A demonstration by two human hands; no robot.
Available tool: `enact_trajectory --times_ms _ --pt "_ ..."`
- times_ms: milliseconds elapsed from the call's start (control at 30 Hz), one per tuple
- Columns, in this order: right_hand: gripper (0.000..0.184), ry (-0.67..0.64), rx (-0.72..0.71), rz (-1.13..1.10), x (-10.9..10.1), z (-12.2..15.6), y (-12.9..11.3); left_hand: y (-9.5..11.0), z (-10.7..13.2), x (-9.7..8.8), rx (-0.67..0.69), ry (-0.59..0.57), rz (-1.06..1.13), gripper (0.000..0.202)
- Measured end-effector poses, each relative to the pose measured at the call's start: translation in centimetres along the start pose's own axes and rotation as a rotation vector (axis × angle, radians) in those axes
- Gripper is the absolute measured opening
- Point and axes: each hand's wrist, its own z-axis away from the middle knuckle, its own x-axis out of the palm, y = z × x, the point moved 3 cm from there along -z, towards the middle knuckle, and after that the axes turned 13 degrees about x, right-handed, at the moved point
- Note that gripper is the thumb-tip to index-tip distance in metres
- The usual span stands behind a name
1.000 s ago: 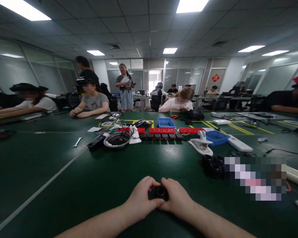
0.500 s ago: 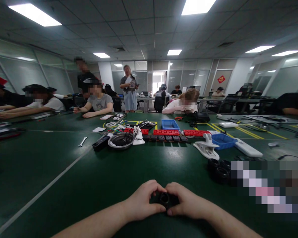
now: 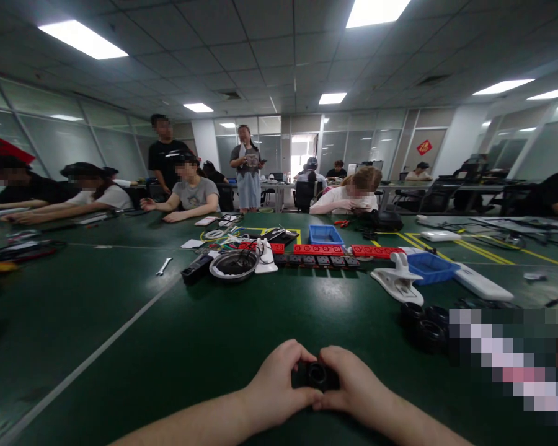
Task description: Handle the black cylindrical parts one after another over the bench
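Observation:
A small black round part with a hollow centre (image 3: 316, 373) is between my two hands, low in the middle of the view. My left hand (image 3: 281, 381) grips its left side, with the thumb at its near edge and the fingers curled at the far side. From the right, my right hand (image 3: 348, 381) closes on the same part, and the fingertips of both hands meet around it. Much of the part is hidden by the fingers. Several black hollow round pieces (image 3: 430, 334) sit together on the green table (image 3: 204, 347), off to the right.
A white clip base (image 3: 397, 285), a blue bin (image 3: 430, 267) and another blue bin (image 3: 324, 235) stand beyond my hands. Red socket strips (image 3: 318, 249), a round metal-rimmed dish (image 3: 233, 265) and a wrench (image 3: 164, 267) lie farther off. People sit across the table.
The whole view has shifted slightly, so things appear farther right. Both hands keep their hold on the black round part, with only slight movement of the fingers.

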Motion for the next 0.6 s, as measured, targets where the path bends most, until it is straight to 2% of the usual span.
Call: enact_trajectory --times_ms 100,167,267,400,600 --pt "0.031 0.103 0.008 0.003 0.2 0.2 -0.4 0.1 0.1 -0.1 -0.031 0.044 -0.040 0.032" --pt "0.038 0.092 -0.029 -0.056 0.0 0.4 -0.7 0.3 0.1 -0.2 -0.019 0.031 -0.045 0.031" --pt "0.047 -0.047 -0.134 -0.177 -0.7 0.7 -0.9 0.4 0.1 -0.4 0.036 -0.028 -0.038 0.032" --pt "0.034 -0.224 -0.203 -0.291 -1.6 0.9 -0.6 0.2 0.2 -0.6 0.117 -0.102 0.002 0.036" --pt "0.037 -0.300 -0.136 -0.264 -1.7 0.6 -0.1 0.1 0.3 -0.5 0.167 -0.128 0.024 0.039"
